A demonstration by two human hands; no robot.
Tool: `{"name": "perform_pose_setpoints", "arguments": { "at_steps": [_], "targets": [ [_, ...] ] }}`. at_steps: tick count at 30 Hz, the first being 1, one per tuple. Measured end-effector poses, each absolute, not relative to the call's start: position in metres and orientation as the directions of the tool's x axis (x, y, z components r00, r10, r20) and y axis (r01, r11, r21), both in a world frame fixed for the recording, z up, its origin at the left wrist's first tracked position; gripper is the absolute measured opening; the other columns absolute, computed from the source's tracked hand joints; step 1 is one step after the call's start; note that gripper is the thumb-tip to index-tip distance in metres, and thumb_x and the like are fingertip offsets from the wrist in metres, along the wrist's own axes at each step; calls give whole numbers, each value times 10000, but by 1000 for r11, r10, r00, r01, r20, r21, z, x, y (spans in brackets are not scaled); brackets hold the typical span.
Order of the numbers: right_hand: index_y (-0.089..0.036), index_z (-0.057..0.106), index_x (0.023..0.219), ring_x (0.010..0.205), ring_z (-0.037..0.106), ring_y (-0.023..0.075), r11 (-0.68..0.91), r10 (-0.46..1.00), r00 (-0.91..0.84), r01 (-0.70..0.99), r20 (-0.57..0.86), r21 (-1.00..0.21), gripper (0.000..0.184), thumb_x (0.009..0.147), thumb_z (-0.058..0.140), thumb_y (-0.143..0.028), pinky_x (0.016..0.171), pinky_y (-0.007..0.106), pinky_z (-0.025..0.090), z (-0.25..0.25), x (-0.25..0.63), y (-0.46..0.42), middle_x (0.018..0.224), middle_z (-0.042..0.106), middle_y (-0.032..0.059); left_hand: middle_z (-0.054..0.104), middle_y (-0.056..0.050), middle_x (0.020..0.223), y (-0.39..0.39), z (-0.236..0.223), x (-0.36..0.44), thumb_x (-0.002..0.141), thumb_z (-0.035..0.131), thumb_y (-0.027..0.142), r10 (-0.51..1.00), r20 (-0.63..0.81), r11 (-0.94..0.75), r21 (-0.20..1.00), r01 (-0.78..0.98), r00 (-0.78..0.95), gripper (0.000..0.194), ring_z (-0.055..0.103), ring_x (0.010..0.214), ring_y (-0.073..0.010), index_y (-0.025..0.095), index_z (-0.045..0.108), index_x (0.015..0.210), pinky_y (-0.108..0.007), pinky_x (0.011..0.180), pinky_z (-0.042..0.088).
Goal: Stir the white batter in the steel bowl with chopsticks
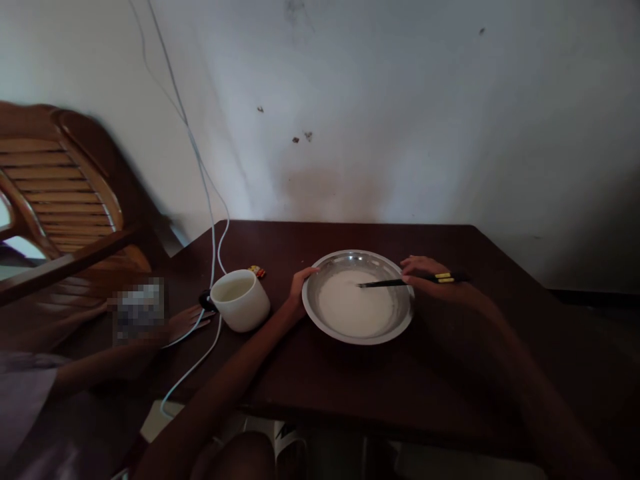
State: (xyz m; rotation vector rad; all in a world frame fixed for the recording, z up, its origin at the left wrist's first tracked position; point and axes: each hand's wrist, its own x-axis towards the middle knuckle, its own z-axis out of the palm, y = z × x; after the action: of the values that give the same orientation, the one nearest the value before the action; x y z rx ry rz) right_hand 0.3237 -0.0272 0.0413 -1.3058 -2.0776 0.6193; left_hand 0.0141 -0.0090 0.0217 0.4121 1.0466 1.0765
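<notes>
Forearms [220, 393] extend to a metal bowl [367, 341], left hand [299, 288] gripping its edge, right hand [423, 265] clasping dark chopsticks [384, 283].

I see room for a hand to slide between the bowl [359, 341] and the far edge of the table [285, 239], then on to its far right corner. Toward the left edge, the cup [244, 308], white cords [213, 233] and another person's hand [186, 323] stand in the way; beyond the far edge, the wall [425, 120].

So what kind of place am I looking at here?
Probably a room in a home, perhaps a living or dining area: there's a slatted wooden chair, a dark table and a metal bowl of whitish mixture.
</notes>
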Motion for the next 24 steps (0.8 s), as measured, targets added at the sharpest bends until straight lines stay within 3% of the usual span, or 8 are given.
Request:
{"name": "perform_pose_setpoints", "arguments": {
  "at_steps": [6,12,15,18,21,24],
  "targets": [
    [-279,731,917,1469,393,324,499,829,-540,593,148,-632,418,862,572,-662,1203,555,353,50,318,-35,1393,603,45,639,-48,510,-7,20,13,734,601,225,870,-486,461,739,-491,84,176,624,545,-217,105,731,730,-310,599,467],
    [-267,712,938,1403,474,353,407,912,-325,640,250,-652,527,823,534,-750,1203,594,337,38,328,-24,1245,678,84,638,-56,515,-5,15,11,751,602,239,876,-473,454,737,-500,96,189,568,482,-182,100,710,680,-292,556,433],
    [-277,723,895,1439,435,341,430,877,-454,588,160,-685,481,818,583,-730,1196,551,370,46,337,-29,1309,655,61,650,-63,534,-4,11,10,733,617,234,885,-455,441,742,-505,105,177,560,477,-172,101,697,649,-291,571,434],
    [-283,741,934,1496,347,332,486,828,-544,581,133,-653,459,858,555,-695,1225,569,301,44,317,-33,1415,590,50,652,-66,534,-5,13,10,744,592,223,880,-467,443,743,-501,86,191,566,485,-173,96,702,651,-296,584,436],
    [-275,741,978,1520,291,348,468,868,-459,633,188,-617,496,868,511,-701,1238,612,228,35,305,-27,1447,558,69,649,-60,528,-6,16,11,763,576,233,878,-471,446,746,-495,82,209,566,487,-178,100,709,673,-298,583,437],
    [-256,731,900,1499,326,365,414,906,-355,636,229,-651,522,835,529,-733,1227,619,258,37,324,-22,1399,586,89,653,-60,534,-6,15,11,769,570,241,876,-472,454,738,-499,100,210,607,539,-200,111,712,688,-303,610,452]
  ]
}}
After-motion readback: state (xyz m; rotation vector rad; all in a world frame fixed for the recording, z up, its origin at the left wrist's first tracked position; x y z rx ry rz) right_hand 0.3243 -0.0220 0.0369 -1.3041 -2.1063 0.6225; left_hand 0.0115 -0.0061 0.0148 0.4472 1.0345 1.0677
